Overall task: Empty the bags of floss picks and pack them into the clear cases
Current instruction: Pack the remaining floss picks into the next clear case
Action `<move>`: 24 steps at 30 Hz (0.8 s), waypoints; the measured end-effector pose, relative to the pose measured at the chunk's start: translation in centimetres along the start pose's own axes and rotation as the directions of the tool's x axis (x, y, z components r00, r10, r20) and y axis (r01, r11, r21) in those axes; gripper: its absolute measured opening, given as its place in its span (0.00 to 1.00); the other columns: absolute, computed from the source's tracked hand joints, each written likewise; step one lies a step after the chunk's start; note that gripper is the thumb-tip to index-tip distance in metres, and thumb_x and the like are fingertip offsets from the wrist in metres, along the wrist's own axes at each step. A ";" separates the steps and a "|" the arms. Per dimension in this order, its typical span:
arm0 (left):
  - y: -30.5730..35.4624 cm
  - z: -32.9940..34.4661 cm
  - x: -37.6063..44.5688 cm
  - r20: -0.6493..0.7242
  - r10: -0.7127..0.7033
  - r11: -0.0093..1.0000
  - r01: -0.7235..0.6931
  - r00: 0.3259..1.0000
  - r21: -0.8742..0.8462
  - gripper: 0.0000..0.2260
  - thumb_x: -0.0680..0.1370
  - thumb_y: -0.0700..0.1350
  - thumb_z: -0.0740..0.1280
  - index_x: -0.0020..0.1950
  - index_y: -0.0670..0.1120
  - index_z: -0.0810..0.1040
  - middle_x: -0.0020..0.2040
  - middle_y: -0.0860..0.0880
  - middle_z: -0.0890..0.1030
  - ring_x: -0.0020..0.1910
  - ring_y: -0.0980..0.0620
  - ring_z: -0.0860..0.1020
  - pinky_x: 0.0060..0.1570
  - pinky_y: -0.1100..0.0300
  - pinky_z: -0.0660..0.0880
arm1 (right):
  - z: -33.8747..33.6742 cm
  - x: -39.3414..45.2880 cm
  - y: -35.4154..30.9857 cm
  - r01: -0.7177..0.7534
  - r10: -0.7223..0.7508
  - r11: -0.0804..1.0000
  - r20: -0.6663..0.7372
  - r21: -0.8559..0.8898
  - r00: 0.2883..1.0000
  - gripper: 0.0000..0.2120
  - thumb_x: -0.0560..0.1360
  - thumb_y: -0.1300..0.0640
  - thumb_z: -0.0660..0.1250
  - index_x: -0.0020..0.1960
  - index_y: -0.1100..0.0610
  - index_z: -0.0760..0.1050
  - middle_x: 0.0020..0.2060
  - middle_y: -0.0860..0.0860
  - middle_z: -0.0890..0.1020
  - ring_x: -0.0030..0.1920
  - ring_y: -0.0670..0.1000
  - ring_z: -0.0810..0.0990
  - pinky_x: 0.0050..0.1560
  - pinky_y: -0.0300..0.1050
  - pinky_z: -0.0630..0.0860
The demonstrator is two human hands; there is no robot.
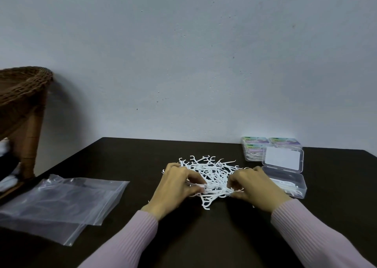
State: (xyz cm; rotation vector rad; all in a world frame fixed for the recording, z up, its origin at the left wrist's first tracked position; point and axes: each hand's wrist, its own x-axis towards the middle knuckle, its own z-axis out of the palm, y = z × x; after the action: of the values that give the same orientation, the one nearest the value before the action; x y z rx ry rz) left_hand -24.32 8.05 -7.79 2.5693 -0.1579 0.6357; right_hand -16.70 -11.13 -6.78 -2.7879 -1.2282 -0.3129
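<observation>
Bags [61, 202] left of picks [212, 176]; cases [285, 178] right.

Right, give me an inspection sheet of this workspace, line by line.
Surface: dark table.
Job's things: loose floss picks piled mid-table; open clear case partly filled, right of the pile; closed cases behind it; flat plastic bags at left.
Clutter: nothing seen.
Hands: left hand and right hand, fingers curled around picks at the pile.
Cables: nothing seen.
Surroundings: pale wall; wicker furniture at far left.

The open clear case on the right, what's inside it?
The open clear case holds a few white floss picks in its base; the right hand hides its near-left corner.
</observation>
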 end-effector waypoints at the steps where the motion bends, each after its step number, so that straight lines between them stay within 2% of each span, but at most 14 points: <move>1: 0.1 -0.1 0.0 -0.007 0.000 1.000 0.000 1.000 -0.028 0.08 0.69 0.52 0.75 0.46 0.52 0.85 0.36 0.61 0.79 0.40 0.71 0.73 0.55 0.73 0.66 | 0.0 0.0 0.0 0.006 -0.006 1.000 -0.012 0.022 1.000 0.10 0.76 0.50 0.64 0.56 0.50 0.74 0.50 0.44 0.78 0.53 0.46 0.75 0.54 0.40 0.65; 2: 0.1 -0.2 0.0 -0.015 -0.003 0.998 0.002 1.000 -0.065 0.07 0.69 0.49 0.75 0.46 0.50 0.85 0.37 0.60 0.80 0.40 0.70 0.74 0.49 0.74 0.69 | 0.0 -0.1 0.0 0.004 -0.003 0.999 -0.019 0.053 1.000 0.10 0.76 0.51 0.65 0.56 0.51 0.74 0.50 0.45 0.78 0.53 0.46 0.76 0.51 0.39 0.67; 4: 0.2 -0.3 0.1 -0.024 -0.027 0.990 0.023 0.999 -0.136 0.06 0.70 0.46 0.75 0.45 0.48 0.85 0.36 0.60 0.79 0.40 0.70 0.77 0.41 0.76 0.71 | 0.0 -0.2 -0.1 -0.006 0.009 0.995 -0.037 0.096 0.999 0.09 0.76 0.52 0.66 0.55 0.51 0.74 0.49 0.46 0.78 0.52 0.46 0.76 0.49 0.39 0.70; 11: -0.1 -0.3 0.1 -0.131 -0.055 0.984 0.032 0.990 -0.176 0.07 0.69 0.44 0.76 0.46 0.49 0.85 0.35 0.62 0.78 0.41 0.66 0.78 0.40 0.74 0.71 | -0.1 -0.4 0.0 -0.030 0.033 0.997 -0.042 0.069 0.999 0.14 0.76 0.45 0.63 0.60 0.48 0.70 0.56 0.42 0.77 0.57 0.43 0.75 0.57 0.41 0.67; 13: -0.1 -0.4 0.1 -0.167 -0.042 0.987 0.015 0.985 -0.163 0.07 0.69 0.45 0.75 0.47 0.50 0.85 0.35 0.62 0.77 0.41 0.66 0.77 0.40 0.75 0.70 | 0.0 -0.5 -0.4 -0.089 0.090 0.991 -0.014 0.100 0.996 0.17 0.76 0.42 0.60 0.61 0.49 0.69 0.56 0.43 0.77 0.57 0.45 0.75 0.57 0.43 0.70; 15: -0.1 -0.5 0.2 -0.191 -0.022 0.990 -0.006 0.981 -0.140 0.06 0.70 0.45 0.75 0.46 0.50 0.85 0.35 0.63 0.76 0.41 0.66 0.77 0.42 0.76 0.69 | 0.3 -0.3 -1.0 -0.206 0.209 0.972 -0.014 0.112 0.978 0.22 0.75 0.36 0.57 0.60 0.50 0.71 0.55 0.45 0.78 0.56 0.47 0.76 0.55 0.45 0.72; 18: -0.3 -0.4 0.2 -0.199 -0.018 0.994 -0.003 0.980 -0.106 0.07 0.70 0.46 0.75 0.48 0.51 0.85 0.38 0.58 0.79 0.40 0.62 0.78 0.42 0.74 0.72 | 0.6 0.5 -1.8 -0.345 0.345 0.937 0.009 0.050 0.938 0.28 0.72 0.32 0.57 0.58 0.53 0.73 0.56 0.48 0.77 0.57 0.50 0.76 0.55 0.47 0.71; 21: -0.1 -0.4 0.3 -0.175 0.004 0.998 -0.015 0.984 -0.061 0.08 0.71 0.46 0.74 0.49 0.51 0.84 0.42 0.55 0.80 0.41 0.61 0.78 0.45 0.68 0.75 | 0.3 1.0 -2.3 -0.403 0.403 0.911 0.019 0.088 0.915 0.18 0.74 0.41 0.63 0.53 0.54 0.76 0.53 0.50 0.79 0.54 0.50 0.77 0.58 0.47 0.70; 24: 0.0 -0.4 0.1 -0.169 0.025 0.998 -0.034 0.985 -0.051 0.08 0.72 0.46 0.73 0.50 0.50 0.84 0.43 0.54 0.81 0.42 0.60 0.79 0.47 0.64 0.76 | 0.2 1.0 -2.6 -0.426 0.428 0.890 0.022 0.161 0.903 0.10 0.75 0.48 0.65 0.49 0.54 0.77 0.49 0.50 0.80 0.52 0.50 0.78 0.61 0.49 0.70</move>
State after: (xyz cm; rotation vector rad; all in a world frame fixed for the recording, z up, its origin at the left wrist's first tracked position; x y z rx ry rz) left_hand -24.36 8.26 -7.46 2.4519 -0.1541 0.8448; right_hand -17.90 -8.64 -6.78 -2.8020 -0.5718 -0.1862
